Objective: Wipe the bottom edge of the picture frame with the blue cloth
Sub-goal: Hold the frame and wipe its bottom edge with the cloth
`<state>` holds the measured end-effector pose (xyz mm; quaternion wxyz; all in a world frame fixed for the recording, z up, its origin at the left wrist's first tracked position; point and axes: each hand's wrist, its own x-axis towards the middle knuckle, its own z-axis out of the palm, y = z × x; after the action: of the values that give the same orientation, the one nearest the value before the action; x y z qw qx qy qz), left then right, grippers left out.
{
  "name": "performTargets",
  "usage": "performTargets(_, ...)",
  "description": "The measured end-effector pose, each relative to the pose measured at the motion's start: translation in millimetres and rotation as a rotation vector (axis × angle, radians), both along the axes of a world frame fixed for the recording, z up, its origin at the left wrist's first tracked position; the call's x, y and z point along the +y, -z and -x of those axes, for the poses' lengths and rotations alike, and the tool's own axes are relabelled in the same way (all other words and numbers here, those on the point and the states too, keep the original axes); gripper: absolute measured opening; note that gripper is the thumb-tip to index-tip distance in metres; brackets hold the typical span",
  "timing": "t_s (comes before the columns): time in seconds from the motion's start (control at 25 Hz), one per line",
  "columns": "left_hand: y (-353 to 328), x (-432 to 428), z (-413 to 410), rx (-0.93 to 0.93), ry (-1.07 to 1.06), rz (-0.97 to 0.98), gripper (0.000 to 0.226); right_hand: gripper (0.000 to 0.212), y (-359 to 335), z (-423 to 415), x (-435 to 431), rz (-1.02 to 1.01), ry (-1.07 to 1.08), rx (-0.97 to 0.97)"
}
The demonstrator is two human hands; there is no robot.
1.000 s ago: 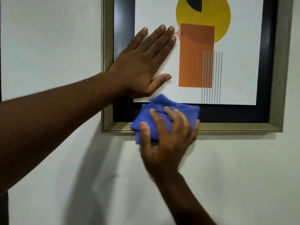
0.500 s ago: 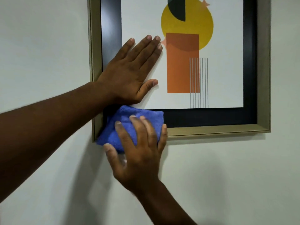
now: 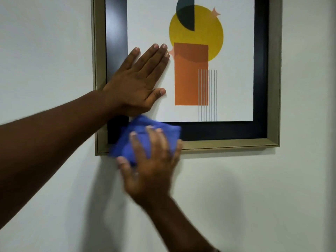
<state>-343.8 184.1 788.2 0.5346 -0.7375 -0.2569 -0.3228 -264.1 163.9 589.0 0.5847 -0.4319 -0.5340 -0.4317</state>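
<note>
A picture frame (image 3: 229, 143) with a dull gold rim and black inner border hangs on a white wall; it holds a print with a yellow circle and an orange rectangle. My left hand (image 3: 135, 82) lies flat on the glass at the lower left, fingers spread. My right hand (image 3: 151, 160) presses a folded blue cloth (image 3: 125, 142) against the frame's bottom edge near the left corner. The cloth covers the rim there and reaches up onto the black border. Hand and cloth are blurred by motion.
The bottom rim runs bare to the right corner (image 3: 272, 142). Plain white wall (image 3: 254, 197) surrounds the frame, with my arms' shadows on it below the left corner.
The right hand and cloth slid left along the bottom edge to the left corner, then shifted back a little to the right. The left hand stayed flat on the glass.
</note>
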Motion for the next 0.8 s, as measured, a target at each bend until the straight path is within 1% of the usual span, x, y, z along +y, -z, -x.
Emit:
performTargets(0.04,-0.2,0.5,-0.4,0.004,-0.009,0.001,0.077,0.055,1.7,13.1,-0.4,0.043,-0.009,-0.110)
performTargets(0.08,0.1,0.4,-0.2,0.002,-0.025,-0.005,0.076,0.053,-0.3,11.1,-0.3,0.076,-0.018,-0.173)
performTargets(0.16,1.8,-1.4,0.2,-0.015,-0.056,-0.017,0.076,0.049,-6.3,-26.5,-4.7,0.060,-0.008,-0.220)
performTargets(0.24,4.5,-5.3,-1.3,-0.025,-0.103,-0.013,0.075,0.046,-6.3,-84.8,-13.8,0.014,0.064,-0.201)
performTargets(0.32,5.9,-9.8,-3.0,-0.029,-0.154,0.021,0.075,0.048,-8.1,-140.9,-26.0,0.036,0.108,-0.146)
performTargets(0.4,8.6,-18.8,-6.7,-0.076,-0.196,0.094,0.073,0.049,-9.8,-176.6,-40.3,0.089,0.081,-0.103)
performTargets(0.48,23.3,-33.4,-18.7,-0.183,-0.195,0.196,0.072,0.044,-10.3,-192.7,-51.8,0.129,-0.023,-0.045)
performTargets(0.56,57.0,-47.8,-40.0,-0.265,-0.117,0.241,0.068,0.034,-13.9,-196.9,-61.2,0.176,-0.219,0.067)
performTargets(0.64,104.1,-62.0,-63.5,-0.339,0.080,0.248,0.060,0.023,-19.1,-195.0,-67.3,0.191,-0.391,0.215)
performTargets(0.68,128.3,-68.1,-75.5,-0.407,0.187,0.237,0.054,0.020,-21.1,-193.9,-70.7,0.184,-0.402,0.273)
performTargets(0.72,150.7,-73.1,-88.4,-0.495,0.273,0.227,0.047,0.026,-22.2,-192.9,-74.7,0.169,-0.365,0.311)
performTargets(0.8,184.3,-83.2,-115.2,-0.684,0.390,0.256,0.030,0.051,-22.1,-189.8,-82.2,0.148,-0.267,0.385)
